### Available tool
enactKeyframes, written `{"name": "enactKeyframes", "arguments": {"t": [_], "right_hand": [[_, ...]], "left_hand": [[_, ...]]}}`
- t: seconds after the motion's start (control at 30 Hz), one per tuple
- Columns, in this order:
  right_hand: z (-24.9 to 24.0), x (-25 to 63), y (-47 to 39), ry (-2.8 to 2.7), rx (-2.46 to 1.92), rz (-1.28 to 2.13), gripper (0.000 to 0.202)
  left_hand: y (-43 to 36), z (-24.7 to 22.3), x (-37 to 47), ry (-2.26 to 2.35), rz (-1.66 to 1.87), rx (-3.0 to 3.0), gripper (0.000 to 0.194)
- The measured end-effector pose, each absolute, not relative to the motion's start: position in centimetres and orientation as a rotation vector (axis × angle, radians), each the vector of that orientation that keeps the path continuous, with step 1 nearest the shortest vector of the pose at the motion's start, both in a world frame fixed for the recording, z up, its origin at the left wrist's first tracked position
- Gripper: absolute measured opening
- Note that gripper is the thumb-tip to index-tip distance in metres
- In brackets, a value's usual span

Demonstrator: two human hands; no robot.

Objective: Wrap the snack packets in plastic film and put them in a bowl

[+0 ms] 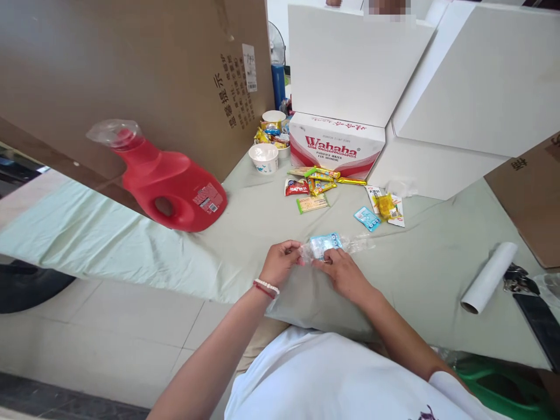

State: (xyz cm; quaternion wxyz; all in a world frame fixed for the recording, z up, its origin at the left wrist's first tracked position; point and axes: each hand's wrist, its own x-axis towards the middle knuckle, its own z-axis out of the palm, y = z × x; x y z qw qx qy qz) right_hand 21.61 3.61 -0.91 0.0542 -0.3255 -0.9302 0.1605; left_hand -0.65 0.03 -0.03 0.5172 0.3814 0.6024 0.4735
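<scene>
My left hand (280,262) and my right hand (344,273) together hold a clear plastic bag (326,246) with a small light-blue packet inside, just above the pale green cloth (227,245). The left hand pinches the bag's left end; a bead bracelet is on that wrist. My right hand's fingers press on the bag's lower right. Beyond the bag lie several small snack packets (312,186), a blue packet (366,218) and a yellow candy on a white wrapper (387,207).
A red detergent jug (175,186) with a plastic-wrapped cap lies at left. A white cup (263,158) and a Wahaha box (335,149) stand at the back, with white boxes behind. A white roll (489,277) and dark items lie at right. Big cardboard leans at left.
</scene>
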Motion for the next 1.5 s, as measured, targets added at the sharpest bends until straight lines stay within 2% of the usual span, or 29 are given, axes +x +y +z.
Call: {"name": "enactKeyframes", "arguments": {"t": [0.1,0.17,0.23,0.33,0.4,0.47,0.53,0.6,0.7,0.9,1.0,1.13,1.23,1.37,1.4,1.5], "right_hand": [[-1.3,21.8,2.9,-2.743,-0.992,0.534,0.056],[-1.4,22.2,2.7,-2.667,-0.954,0.586,0.056],[-1.3,22.7,2.6,-2.589,-0.857,0.683,0.049],[-1.0,23.7,3.1,-2.414,-0.835,0.848,0.036],[-1.0,24.5,3.9,-2.185,-1.089,0.734,0.034],[-1.4,25.5,5.1,-1.933,-1.409,0.442,0.035],[-1.9,26.5,6.6,-1.818,-1.636,0.25,0.045],[-2.2,27.6,8.0,-1.895,-1.768,0.344,0.046],[-1.7,28.4,9.5,-2.02,-1.793,0.615,0.028],[1.8,23.9,10.7,-2.212,-1.552,0.552,0.023],[1.9,20.2,10.8,-2.383,-1.515,0.571,0.02],[0.1,18.2,10.6,-2.472,-1.472,0.617,0.024],[-0.9,18.7,10.1,-2.461,-1.315,0.664,0.028],[-0.2,20.0,8.8,-2.518,-1.117,0.746,0.026],[0.2,20.2,8.3,-2.569,-1.072,0.738,0.03],[1.1,20.1,6.6,-2.73,-1.019,0.628,0.06]], "left_hand": [[1.6,-0.2,2.5,1.487,1.109,0.946,0.022],[2.4,-0.3,4.4,1.57,1.046,1.079,0.028],[2.7,-0.3,5.7,1.688,0.974,1.315,0.034],[2.4,-0.1,6.8,1.895,0.748,1.769,0.033],[2.3,0.1,7.2,2.009,0.584,1.95,0.033],[2.3,0.0,7.5,2.082,0.527,2.021,0.031],[2.3,-0.3,7.7,2.12,0.531,2.096,0.029],[2.4,-0.7,7.8,2.11,0.529,2.168,0.029],[2.4,-1.1,7.8,2.068,0.486,2.213,0.03],[2.3,-0.9,8.3,2.045,0.44,2.291,0.031],[2.1,-0.8,8.0,2.056,0.426,2.274,0.033],[1.8,-1.3,5.9,1.894,0.669,2.077,0.03],[1.7,-1.9,4.4,2.085,0.91,1.742,0.037],[2.4,-1.9,4.3,2.186,0.675,1.567,0.028],[2.7,-1.8,4.5,2.144,0.648,1.543,0.025],[3.4,-1.1,4.9,2.051,0.681,1.421,0.017]]}}
